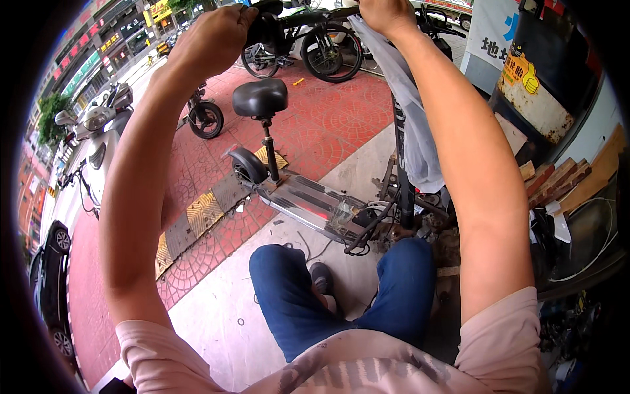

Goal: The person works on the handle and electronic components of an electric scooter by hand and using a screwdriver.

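Both my arms reach up to a scooter's black handlebar (321, 14) at the top edge. My left hand (220, 34) is closed round its left end, beside a dark fitting. My right hand (388, 16) is closed at the bar's right part; the top edge cuts off some of its fingers. A translucent plastic bag (410, 111) hangs just below the right hand, along the dark steering column (403, 190). The electric scooter's deck (308, 200) stretches out before my knees, loose cables at its near end. A black saddle (260, 98) stands on a post over the rear wheel (248, 164).
Wood pieces (558, 180) and a rusty panel (531, 98) are close on the right. Yellow-and-black ramp blocks (205, 209) line the red paving's edge. Bicycles (333, 52), a white motor scooter (98, 141) and a dark car (52, 289) stand farther out. A ring (241, 322) lies on the ground.
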A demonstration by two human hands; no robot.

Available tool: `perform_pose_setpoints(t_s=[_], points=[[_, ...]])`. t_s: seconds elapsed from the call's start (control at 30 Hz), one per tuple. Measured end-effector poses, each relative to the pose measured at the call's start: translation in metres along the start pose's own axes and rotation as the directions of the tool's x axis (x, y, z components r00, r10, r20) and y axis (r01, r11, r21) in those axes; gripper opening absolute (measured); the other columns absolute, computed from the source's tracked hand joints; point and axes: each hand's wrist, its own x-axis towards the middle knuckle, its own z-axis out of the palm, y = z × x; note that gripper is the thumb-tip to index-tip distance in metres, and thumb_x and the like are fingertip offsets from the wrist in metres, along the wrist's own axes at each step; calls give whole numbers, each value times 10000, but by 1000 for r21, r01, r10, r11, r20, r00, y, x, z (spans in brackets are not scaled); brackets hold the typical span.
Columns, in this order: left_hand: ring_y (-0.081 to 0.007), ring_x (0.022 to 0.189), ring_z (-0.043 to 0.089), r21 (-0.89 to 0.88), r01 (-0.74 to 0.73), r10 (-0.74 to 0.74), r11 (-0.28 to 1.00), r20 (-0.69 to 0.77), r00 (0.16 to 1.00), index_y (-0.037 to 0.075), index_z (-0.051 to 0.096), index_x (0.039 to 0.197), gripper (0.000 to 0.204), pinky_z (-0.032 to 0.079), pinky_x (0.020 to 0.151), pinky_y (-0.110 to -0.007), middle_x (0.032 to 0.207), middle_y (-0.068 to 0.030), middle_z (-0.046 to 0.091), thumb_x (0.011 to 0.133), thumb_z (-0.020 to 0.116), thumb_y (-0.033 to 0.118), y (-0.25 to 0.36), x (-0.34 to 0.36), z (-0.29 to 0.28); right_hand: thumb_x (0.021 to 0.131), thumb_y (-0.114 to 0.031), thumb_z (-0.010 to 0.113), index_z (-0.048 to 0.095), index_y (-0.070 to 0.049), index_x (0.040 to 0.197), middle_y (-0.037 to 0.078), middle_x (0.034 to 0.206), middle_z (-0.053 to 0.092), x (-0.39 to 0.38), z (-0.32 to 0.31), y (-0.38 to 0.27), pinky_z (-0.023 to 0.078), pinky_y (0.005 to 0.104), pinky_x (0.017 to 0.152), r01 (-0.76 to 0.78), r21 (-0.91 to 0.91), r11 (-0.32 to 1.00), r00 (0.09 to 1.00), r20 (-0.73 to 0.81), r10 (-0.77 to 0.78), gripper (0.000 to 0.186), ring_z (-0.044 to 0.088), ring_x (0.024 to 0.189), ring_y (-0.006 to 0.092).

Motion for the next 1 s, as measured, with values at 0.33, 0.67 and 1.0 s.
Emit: perform_pose_setpoints(t_s=[0.33,0.67,1.0], points=[[-99,357,507,-289,252,-124,924,397,910,71,634,1156,404,393,301,-253,572,-15,544,1101,436,417,-50,7,-94,999,-405,486,729,-50,907,266,992,717,3,-3,-2,525,544,913,76,-30,997,995,-66,-78,439,675,1012,466],[-225,576,615,-347,866,37,-361,922,385,77,597,1203,459,512,537,-353,770,-131,673,1136,295,416,98,-242,182,1043,-418,434,695,-51,1035,264,1097,711,-7,-25,24,507,546,972,69,-94,993,986,-147,-82,450,655,1089,455],[-284,959,652,-140,665,283,-733,827,486,74,539,1387,526,513,859,-453,1094,-140,684,1117,278,443,235,-253,268,1100,-375,401,604,-29,1364,117,1139,711,-285,-174,40,549,329,827,-274,877,395,911,105,399,480,674,1000,174]])
